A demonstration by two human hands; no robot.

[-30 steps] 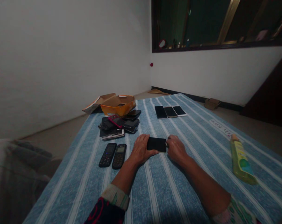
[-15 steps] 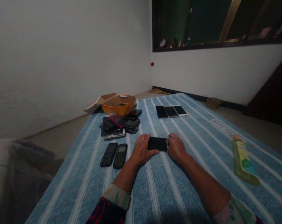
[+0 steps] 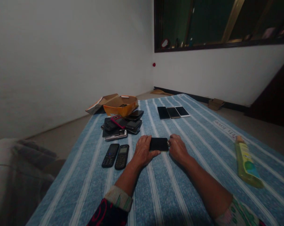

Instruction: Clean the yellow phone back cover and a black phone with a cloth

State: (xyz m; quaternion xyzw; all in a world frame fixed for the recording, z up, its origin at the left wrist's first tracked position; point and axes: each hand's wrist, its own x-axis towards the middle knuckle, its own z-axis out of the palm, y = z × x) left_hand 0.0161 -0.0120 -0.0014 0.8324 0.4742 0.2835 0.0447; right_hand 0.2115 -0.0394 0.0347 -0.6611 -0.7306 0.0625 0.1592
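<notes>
In the head view, the left hand (image 3: 143,149) grasps the left end of a black phone (image 3: 159,144), which lies crosswise, screen up, on the blue striped cloth (image 3: 165,182). The right hand (image 3: 178,149) is curled at the phone's right end; whether its fingers grip anything, I cannot tell. Two keypad phones (image 3: 121,157) lie left of the left hand, with a heap of phones (image 3: 119,122) and an orange box (image 3: 116,110) farther off. Three phones (image 3: 173,113) lie in a far row, a yellow-green bottle (image 3: 248,164) at right.
</notes>
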